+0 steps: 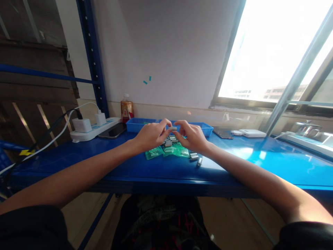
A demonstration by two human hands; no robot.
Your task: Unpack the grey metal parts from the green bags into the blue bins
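Note:
Between my two hands, just above the blue table, is a small silvery metal piece point(172, 128). My left hand point(153, 134) pinches its left end between thumb and forefinger. At its right end, the thumb and forefinger of my right hand point(193, 136) close on it too. Beneath the hands lies a heap of similar metal pieces point(169, 142) on green plastic bags point(156, 152). A few more metal pieces point(194, 156) rest on the table to the right of the bags. Blue trays point(205, 129) stand behind the hands, their contents mostly hidden.
A drink bottle point(127, 108) stands by the wall. At left are a power strip point(111, 122) with chargers and a black phone point(112, 131). To the right lie a dark flat device point(223, 132) and a white box point(252, 133), with a metal pole point(279, 104) beyond.

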